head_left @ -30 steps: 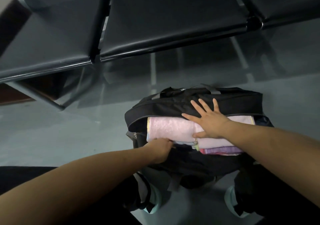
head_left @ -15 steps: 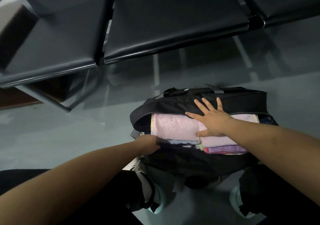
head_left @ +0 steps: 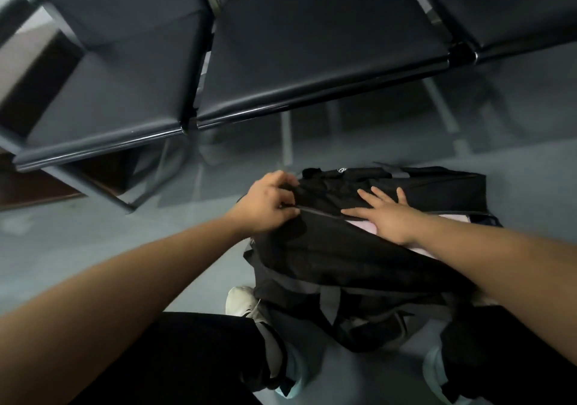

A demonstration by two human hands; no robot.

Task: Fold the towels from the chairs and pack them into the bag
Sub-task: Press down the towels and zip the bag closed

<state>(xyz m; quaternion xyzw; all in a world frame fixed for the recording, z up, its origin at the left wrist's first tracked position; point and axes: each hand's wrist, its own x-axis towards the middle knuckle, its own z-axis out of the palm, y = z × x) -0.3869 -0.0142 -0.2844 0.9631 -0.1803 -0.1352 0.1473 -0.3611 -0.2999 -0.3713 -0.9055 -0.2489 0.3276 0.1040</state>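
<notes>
Head view | left hand (head_left: 270,206) clamps bag (head_left: 359,264) flap edge, frame centre | right hand (head_left: 385,215) flat, fingers spread, over pink towel (head_left: 363,227) | bare floor (head_left: 78,226) centre-left, chairs (head_left: 312,61) above

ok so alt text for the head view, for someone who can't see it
A person's left hand grips the left end of a black bag on the floor, while the right hand lies flat on top of it, fingers spread, over a pink towel that shows in the opening. A row of dark chairs stands behind.
</notes>
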